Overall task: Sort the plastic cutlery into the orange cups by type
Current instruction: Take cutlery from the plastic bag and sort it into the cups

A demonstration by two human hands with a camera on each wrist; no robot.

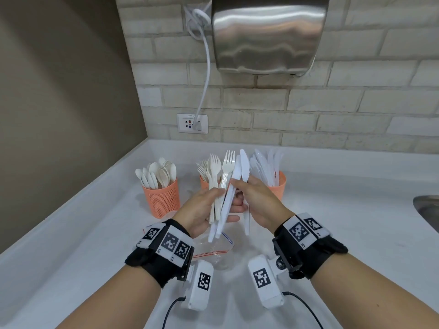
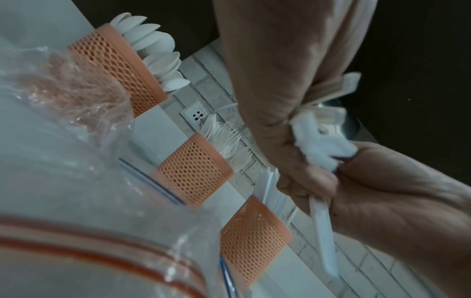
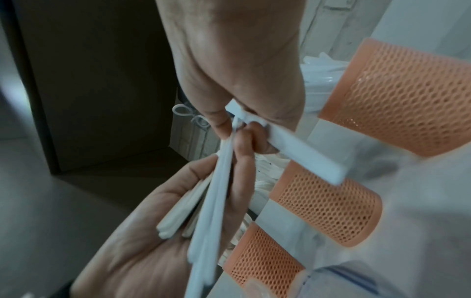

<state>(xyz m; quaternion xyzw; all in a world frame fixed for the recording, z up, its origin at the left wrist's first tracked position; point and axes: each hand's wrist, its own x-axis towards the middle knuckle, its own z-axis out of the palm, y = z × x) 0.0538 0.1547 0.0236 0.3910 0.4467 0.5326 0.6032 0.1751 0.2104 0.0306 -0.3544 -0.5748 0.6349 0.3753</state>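
Three orange mesh cups stand in a row on the white counter: the spoon cup [image 1: 161,198] at left, the fork cup [image 1: 203,182] in the middle, the knife cup [image 1: 279,186] at right. My left hand [image 1: 226,201] grips a mixed bundle of cream forks and white knives [image 1: 219,186] upright in front of the fork cup. My right hand [image 1: 240,186] pinches one white knife [image 1: 244,163] at the bundle's right side, its handle [image 3: 305,155] sticking out below my fingers. The left wrist view shows the spoon cup [image 2: 117,68], fork cup [image 2: 193,171] and knife cup [image 2: 254,238].
A clear zip bag [image 1: 213,250] lies on the counter under my hands. A steel hand dryer [image 1: 268,36] hangs on the brick wall, its cord plugged into a socket [image 1: 192,123]. A sink edge [image 1: 427,210] shows at far right. A brown wall bounds the left side.
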